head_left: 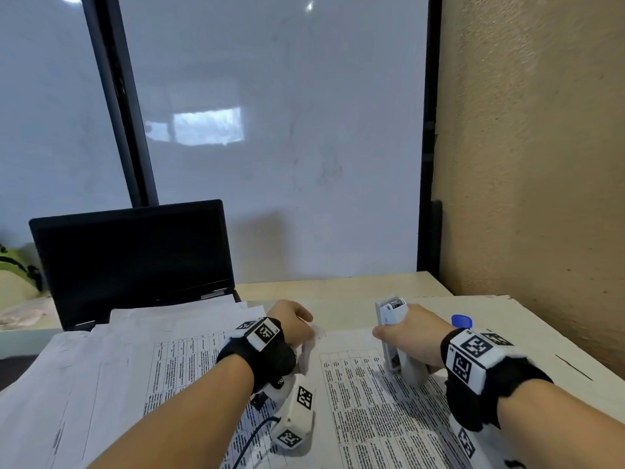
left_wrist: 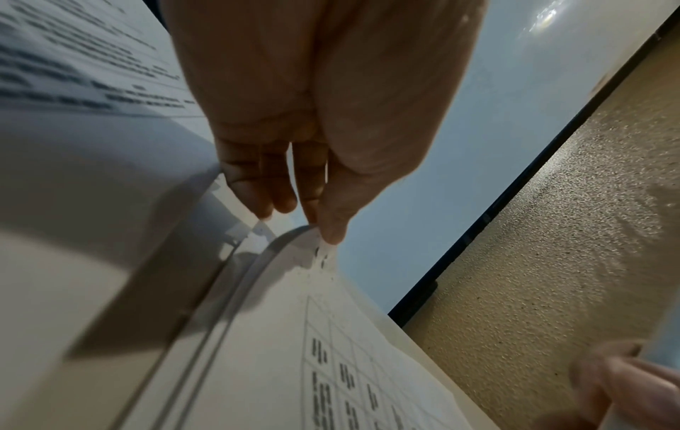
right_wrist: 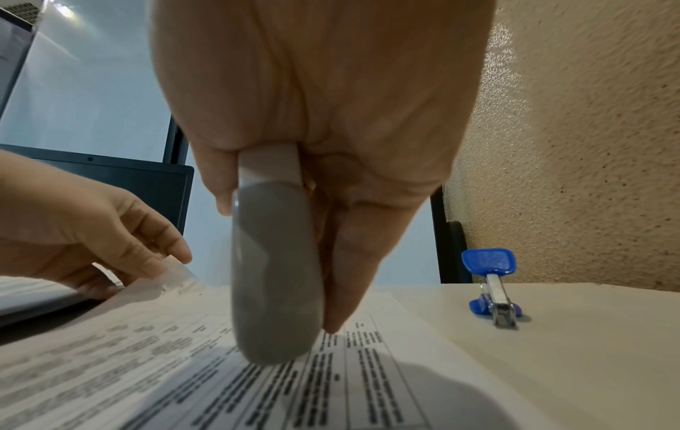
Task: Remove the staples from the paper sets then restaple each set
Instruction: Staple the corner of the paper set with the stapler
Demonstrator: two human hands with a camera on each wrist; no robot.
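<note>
Left hand [head_left: 293, 322] pinches the paper set's [head_left: 372, 401] lifted, hole-torn corner on the desk [head_left: 338, 282]; right hand [head_left: 411, 336] grips the stapler [head_left: 389, 313]. That corner may tear further, misaligning sheets before stapling

Two hands, left hand [head_left: 293, 322] and right hand [head_left: 411, 336], one grey stapler [head_left: 392, 333], one blue staple remover [right_wrist: 493, 286], one laptop [head_left: 132, 255], one desk [head_left: 338, 286]

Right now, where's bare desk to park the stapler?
Free: the desk strip behind the papers, bordered by laptop and wall; and the sheet right of the printed set, past the blue staple remover. Crowded: left side under loose papers, and the middle, where the left hand pinches the set's corner and the right hand holds the stapler.
</note>
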